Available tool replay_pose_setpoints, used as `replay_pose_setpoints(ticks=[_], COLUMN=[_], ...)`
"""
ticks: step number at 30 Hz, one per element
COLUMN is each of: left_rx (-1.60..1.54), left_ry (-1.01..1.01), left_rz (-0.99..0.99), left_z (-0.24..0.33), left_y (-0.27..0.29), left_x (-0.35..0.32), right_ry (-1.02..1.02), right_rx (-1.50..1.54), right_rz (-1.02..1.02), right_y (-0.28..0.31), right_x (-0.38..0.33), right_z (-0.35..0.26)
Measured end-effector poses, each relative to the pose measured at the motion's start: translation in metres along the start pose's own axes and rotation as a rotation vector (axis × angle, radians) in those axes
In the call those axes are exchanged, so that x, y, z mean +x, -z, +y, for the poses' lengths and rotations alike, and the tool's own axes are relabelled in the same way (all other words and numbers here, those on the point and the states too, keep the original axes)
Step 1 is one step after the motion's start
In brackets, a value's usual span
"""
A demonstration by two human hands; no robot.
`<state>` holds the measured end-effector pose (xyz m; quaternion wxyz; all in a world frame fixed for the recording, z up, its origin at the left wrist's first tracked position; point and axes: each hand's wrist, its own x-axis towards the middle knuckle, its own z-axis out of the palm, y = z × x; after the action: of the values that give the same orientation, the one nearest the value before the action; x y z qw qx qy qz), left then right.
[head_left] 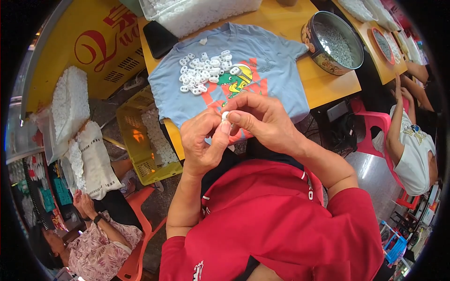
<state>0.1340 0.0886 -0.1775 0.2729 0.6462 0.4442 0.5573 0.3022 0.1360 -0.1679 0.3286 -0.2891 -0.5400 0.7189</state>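
Above the near edge of the yellow wooden desk [328, 84], both bare hands meet over the lap, forearms rising from the lower edge and bent at the elbows out of short red sleeves. The left hand [202, 140] curls with its knuckles turned up, thumb and forefinger pinched onto a small white plastic ring-shaped piece [226, 115]. The right hand [262, 117] arches over from the other side, wrist cocked, its fingertips closing on the same piece, so the two hands grip it between them just in front of the desk's near edge. Spread flat on the desk lies a light blue short-sleeved T-shirt with a green and red cartoon print [225, 79], its hem hanging over that near edge behind the hands. On the shirt's chest, toward the desk's far left corner, sits a loose heap of small white plastic rings [206, 70], well apart from the hands. At the far right corner stands a round metal tin filled with tiny pale parts [333, 43]. A clear plastic tub of white pieces [197, 14] sits at the far edge, with a black flat object [159, 38] beside it. Below the desk's left edge rests a yellow slotted plastic crate [143, 145].
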Motion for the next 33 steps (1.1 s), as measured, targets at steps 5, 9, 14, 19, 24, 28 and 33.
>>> replay_pose_setpoints(ticks=[5, 9, 14, 19, 24, 28, 33], left_rx=[0.03, 0.072, 0.247, 0.168, 0.087, 0.016, 0.06], left_ry=[-0.09, -0.036, -0.074, -0.032, -0.017, -0.002, -0.103], left_rz=[0.056, 0.15, 0.124, 0.124, 0.005, -0.002, -0.095], left_z=[0.003, -0.005, -0.007, -0.007, -0.006, -0.005, -0.005], left_y=[-0.005, -0.009, -0.013, -0.011, -0.004, -0.004, -0.017], left_x=[-0.008, -0.002, 0.006, 0.005, 0.008, 0.008, -0.004], right_ry=[0.044, 0.008, 0.042, 0.028, -0.018, 0.013, 0.123], right_rx=[0.161, 0.149, 0.241, 0.17, 0.207, 0.191, 0.168], right_rz=[0.244, 0.171, 0.128, 0.109, 0.057, 0.067, 0.206], right_y=[0.017, 0.008, -0.001, 0.0, 0.006, 0.005, 0.01], right_x=[0.015, 0.012, 0.012, 0.009, 0.008, 0.007, 0.015], right_z=[-0.002, -0.001, 0.003, 0.006, 0.004, 0.004, -0.001])
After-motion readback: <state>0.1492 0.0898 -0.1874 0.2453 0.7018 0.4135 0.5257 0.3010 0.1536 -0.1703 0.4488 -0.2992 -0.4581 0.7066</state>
